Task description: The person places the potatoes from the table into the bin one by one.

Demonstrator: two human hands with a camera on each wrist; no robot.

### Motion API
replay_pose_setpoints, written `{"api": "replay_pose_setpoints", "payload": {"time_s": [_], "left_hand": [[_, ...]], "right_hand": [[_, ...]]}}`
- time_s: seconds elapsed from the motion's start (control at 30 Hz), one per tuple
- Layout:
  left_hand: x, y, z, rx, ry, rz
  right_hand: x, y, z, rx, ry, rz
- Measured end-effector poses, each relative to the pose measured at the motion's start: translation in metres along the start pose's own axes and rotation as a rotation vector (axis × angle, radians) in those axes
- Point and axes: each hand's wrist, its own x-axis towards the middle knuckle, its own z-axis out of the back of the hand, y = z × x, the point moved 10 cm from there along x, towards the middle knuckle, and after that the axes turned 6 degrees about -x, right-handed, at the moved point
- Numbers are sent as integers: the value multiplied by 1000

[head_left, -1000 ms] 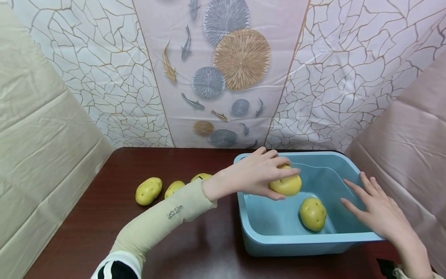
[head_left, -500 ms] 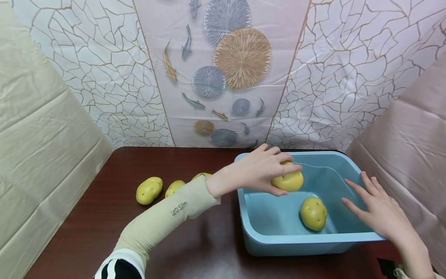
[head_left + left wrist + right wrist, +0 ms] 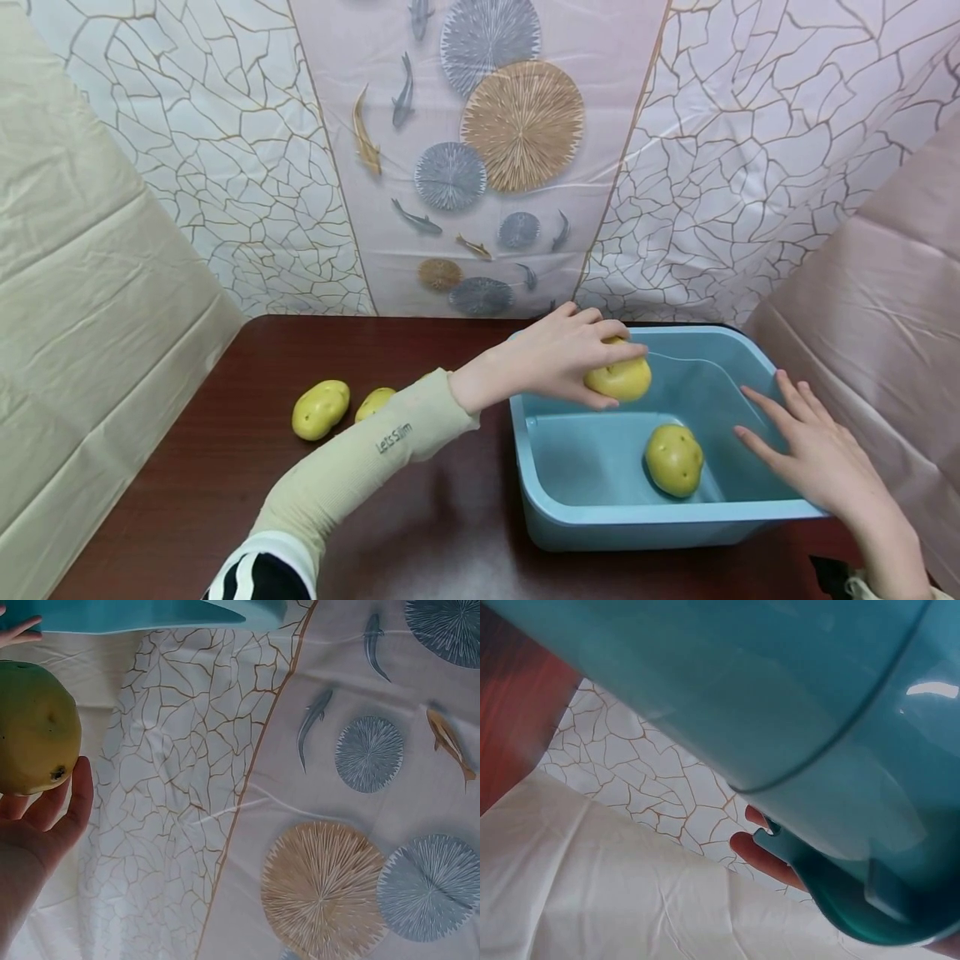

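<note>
My left hand (image 3: 558, 354) holds a yellow potato (image 3: 621, 379) above the left rear part of a blue plastic basin (image 3: 558, 515). In the left wrist view the potato (image 3: 37, 731) shows a dark spot, with the fingers (image 3: 73, 806) beneath it. Another potato (image 3: 674, 460) lies on the basin floor. My right hand (image 3: 817, 450) rests at the basin's right rim, fingers spread and mostly straight. The right wrist view shows the basin's underside (image 3: 727, 682), with fingertips (image 3: 761, 855) beside its rim.
On the dark wooden table (image 3: 225, 483), left of the basin, lie a potato (image 3: 320, 410) and a second potato (image 3: 375, 404) partly behind my left sleeve (image 3: 375, 454). Patterned cloth (image 3: 465, 250) hangs at the back, plain cloth (image 3: 97, 333) at the left.
My left hand has risen slightly in the head view, still with the potato. The left sleeve now covers nearly all of a table potato. My right hand has stayed put.
</note>
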Motion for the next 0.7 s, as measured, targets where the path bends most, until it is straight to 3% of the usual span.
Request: {"api": "replay_pose_setpoints", "payload": {"time_s": [0.7], "left_hand": [[10, 3, -7, -39, 33, 22]], "right_hand": [[0, -1, -1, -5, -11, -8]]}}
